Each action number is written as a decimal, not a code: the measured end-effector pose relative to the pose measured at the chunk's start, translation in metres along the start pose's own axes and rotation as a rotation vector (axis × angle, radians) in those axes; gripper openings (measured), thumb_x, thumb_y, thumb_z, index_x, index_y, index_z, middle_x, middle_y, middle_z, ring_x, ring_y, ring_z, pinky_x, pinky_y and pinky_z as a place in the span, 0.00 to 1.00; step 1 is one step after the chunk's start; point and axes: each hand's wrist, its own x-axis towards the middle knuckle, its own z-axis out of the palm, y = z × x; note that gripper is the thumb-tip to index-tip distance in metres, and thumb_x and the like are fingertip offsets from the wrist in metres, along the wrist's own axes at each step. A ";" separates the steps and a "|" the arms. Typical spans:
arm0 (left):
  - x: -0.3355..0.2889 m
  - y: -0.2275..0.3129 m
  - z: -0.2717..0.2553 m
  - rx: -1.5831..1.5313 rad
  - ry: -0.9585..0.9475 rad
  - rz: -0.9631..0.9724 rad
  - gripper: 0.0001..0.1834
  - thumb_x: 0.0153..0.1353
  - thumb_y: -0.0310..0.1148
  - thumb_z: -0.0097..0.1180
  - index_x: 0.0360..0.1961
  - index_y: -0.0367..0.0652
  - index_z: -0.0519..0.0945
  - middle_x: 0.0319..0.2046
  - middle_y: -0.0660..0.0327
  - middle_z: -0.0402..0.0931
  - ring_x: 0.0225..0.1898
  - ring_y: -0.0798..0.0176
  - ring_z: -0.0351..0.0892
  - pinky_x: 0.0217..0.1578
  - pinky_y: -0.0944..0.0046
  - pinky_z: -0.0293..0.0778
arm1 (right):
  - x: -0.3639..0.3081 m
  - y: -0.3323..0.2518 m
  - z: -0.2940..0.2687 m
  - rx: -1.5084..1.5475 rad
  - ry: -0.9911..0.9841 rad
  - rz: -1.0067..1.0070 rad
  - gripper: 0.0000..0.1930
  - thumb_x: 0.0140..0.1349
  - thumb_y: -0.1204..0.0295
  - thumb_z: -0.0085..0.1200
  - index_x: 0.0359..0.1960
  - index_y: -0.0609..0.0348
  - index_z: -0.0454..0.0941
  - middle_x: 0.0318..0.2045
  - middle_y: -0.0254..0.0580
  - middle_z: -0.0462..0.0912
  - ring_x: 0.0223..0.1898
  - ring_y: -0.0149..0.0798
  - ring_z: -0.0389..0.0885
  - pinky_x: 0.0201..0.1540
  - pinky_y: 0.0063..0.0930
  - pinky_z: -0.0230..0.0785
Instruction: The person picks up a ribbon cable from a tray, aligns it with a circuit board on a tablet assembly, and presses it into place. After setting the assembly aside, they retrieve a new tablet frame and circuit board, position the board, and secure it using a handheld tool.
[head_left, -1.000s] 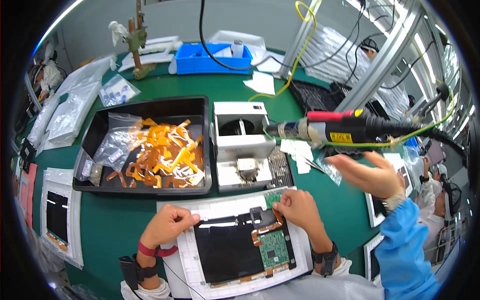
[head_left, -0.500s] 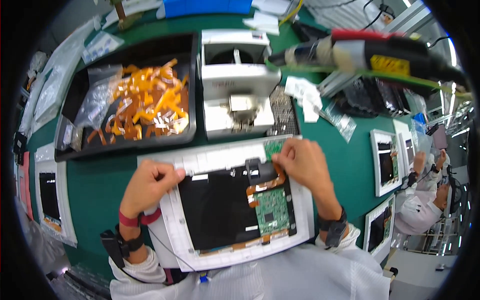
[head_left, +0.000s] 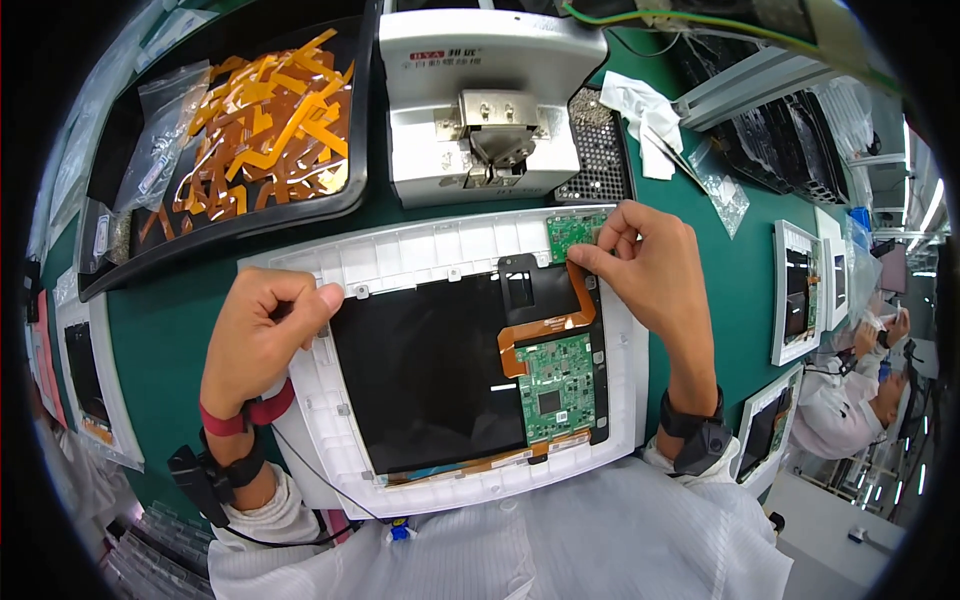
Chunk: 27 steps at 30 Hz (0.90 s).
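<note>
A white plastic display frame (head_left: 405,275) lies in front of me, a black panel (head_left: 425,370) set in it. A large green circuit board (head_left: 558,388) sits on the panel's right side. From it an orange flex cable (head_left: 545,328) bends up to a small green circuit board (head_left: 568,235) at the frame's far edge. My right hand (head_left: 650,262) pinches thumb and forefinger where cable and small board meet; its fingertips partly cover the joint. At the frame's far left corner, my left hand (head_left: 262,335) rests its thumb on the rim, the other fingers curled.
A black tray (head_left: 235,238) of orange flex cables and a clear bag stands far left. Beside it are a white screw feeder (head_left: 485,120) and a perforated block of small parts (head_left: 598,150). Tweezers (head_left: 675,160) lie on white cloth. Other framed panels (head_left: 797,290) stand right, near a co-worker.
My view has shifted closer, and the dark tool hanging at the upper right has mostly left it. Both hands keep their places at the frame; the right fingertips stay at the cable's far end.
</note>
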 end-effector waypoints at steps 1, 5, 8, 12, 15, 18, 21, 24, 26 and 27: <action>0.002 0.001 0.000 0.005 0.002 0.004 0.27 0.69 0.38 0.58 0.14 0.36 0.69 0.11 0.69 0.63 0.17 0.77 0.57 0.19 0.68 0.52 | 0.001 0.001 0.001 -0.014 0.005 0.010 0.16 0.49 0.67 0.74 0.20 0.62 0.77 0.14 0.34 0.71 0.17 0.30 0.68 0.22 0.29 0.60; 0.001 0.000 0.000 -0.001 0.012 0.011 0.27 0.69 0.38 0.58 0.13 0.36 0.69 0.11 0.69 0.62 0.17 0.77 0.57 0.19 0.67 0.51 | 0.004 -0.002 0.002 -0.046 -0.007 0.044 0.16 0.48 0.67 0.75 0.20 0.62 0.77 0.14 0.36 0.72 0.17 0.32 0.69 0.22 0.29 0.61; 0.000 -0.001 -0.002 0.007 0.011 0.010 0.27 0.69 0.38 0.58 0.13 0.36 0.68 0.11 0.69 0.62 0.17 0.77 0.57 0.19 0.67 0.51 | 0.003 -0.001 0.003 -0.064 -0.004 0.015 0.16 0.49 0.68 0.75 0.20 0.62 0.77 0.14 0.34 0.72 0.17 0.29 0.67 0.22 0.28 0.60; 0.002 -0.002 0.000 0.000 0.013 0.016 0.27 0.69 0.38 0.58 0.13 0.36 0.68 0.11 0.69 0.62 0.17 0.77 0.56 0.19 0.67 0.50 | -0.006 0.009 -0.003 0.121 0.039 0.005 0.15 0.50 0.69 0.74 0.22 0.62 0.77 0.15 0.30 0.69 0.18 0.24 0.63 0.21 0.23 0.55; 0.002 -0.002 0.000 -0.001 0.012 0.014 0.28 0.69 0.38 0.58 0.13 0.36 0.67 0.11 0.69 0.61 0.17 0.77 0.56 0.19 0.67 0.50 | -0.022 0.008 -0.012 0.142 -0.055 0.039 0.16 0.50 0.69 0.74 0.22 0.61 0.76 0.15 0.29 0.67 0.18 0.23 0.61 0.21 0.22 0.53; 0.001 -0.001 0.000 0.003 0.022 0.019 0.28 0.70 0.38 0.58 0.13 0.37 0.67 0.11 0.69 0.61 0.17 0.77 0.56 0.20 0.67 0.50 | -0.032 0.009 -0.012 0.130 -0.156 0.034 0.16 0.50 0.69 0.75 0.22 0.60 0.76 0.15 0.28 0.65 0.18 0.23 0.60 0.21 0.22 0.52; 0.002 -0.002 0.000 0.002 0.016 0.030 0.28 0.70 0.38 0.58 0.13 0.37 0.67 0.11 0.69 0.61 0.17 0.77 0.56 0.20 0.67 0.49 | -0.034 0.010 -0.009 0.075 -0.148 0.015 0.17 0.49 0.68 0.76 0.21 0.60 0.75 0.15 0.27 0.64 0.18 0.23 0.59 0.21 0.22 0.52; 0.001 -0.001 0.000 0.010 0.017 0.026 0.28 0.70 0.38 0.58 0.13 0.37 0.67 0.11 0.69 0.61 0.17 0.77 0.55 0.20 0.67 0.49 | -0.037 0.015 -0.006 0.082 -0.107 -0.002 0.17 0.50 0.69 0.75 0.22 0.60 0.75 0.15 0.26 0.64 0.18 0.22 0.59 0.21 0.21 0.51; 0.001 -0.002 0.000 0.016 0.015 0.037 0.28 0.70 0.38 0.58 0.13 0.37 0.66 0.12 0.69 0.61 0.17 0.77 0.55 0.20 0.67 0.49 | -0.040 0.019 -0.006 0.124 -0.090 -0.015 0.16 0.51 0.69 0.75 0.23 0.60 0.76 0.15 0.26 0.64 0.18 0.22 0.59 0.21 0.21 0.51; 0.000 -0.003 0.000 0.020 0.011 0.032 0.28 0.70 0.38 0.58 0.13 0.37 0.66 0.12 0.69 0.61 0.17 0.77 0.55 0.20 0.67 0.49 | -0.043 0.018 -0.008 0.182 -0.043 0.041 0.15 0.52 0.69 0.74 0.25 0.61 0.76 0.15 0.25 0.65 0.19 0.21 0.59 0.21 0.20 0.51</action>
